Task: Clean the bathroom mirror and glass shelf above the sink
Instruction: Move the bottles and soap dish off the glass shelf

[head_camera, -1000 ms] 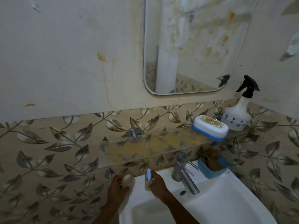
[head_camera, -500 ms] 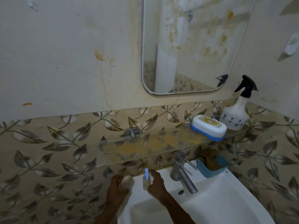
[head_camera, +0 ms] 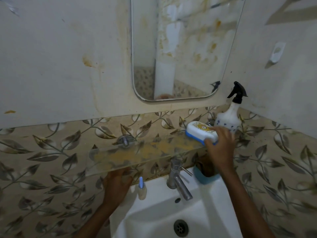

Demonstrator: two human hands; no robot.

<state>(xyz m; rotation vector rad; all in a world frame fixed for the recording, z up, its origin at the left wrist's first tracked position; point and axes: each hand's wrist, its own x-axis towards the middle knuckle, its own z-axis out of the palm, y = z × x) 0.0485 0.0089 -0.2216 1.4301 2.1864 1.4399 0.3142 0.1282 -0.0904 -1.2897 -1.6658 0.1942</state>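
Note:
The stained mirror (head_camera: 185,48) hangs on the wall above the glass shelf (head_camera: 137,155), which is smeared with yellow-brown grime. A white and blue soap box (head_camera: 197,130) sits on the shelf's right part, beside a white spray bottle (head_camera: 228,117) with a black trigger. My right hand (head_camera: 221,146) grips the right end of the soap box, fingers over its lid and thumb at its front. My left hand (head_camera: 118,184) is low at the sink's back left corner, its fingers partly behind the shelf's front edge; whether it holds anything is hidden.
A small bottle with a blue cap (head_camera: 142,189) stands on the white sink (head_camera: 154,213) rim left of the metal tap (head_camera: 178,179). A blue dish (head_camera: 204,179) holding something brown sits under my right wrist. Leaf-patterned tiles surround the sink.
My right hand let go of the small blue-capped bottle, left it standing on the sink rim, and rose to the soap box on the shelf. The left hand stayed low.

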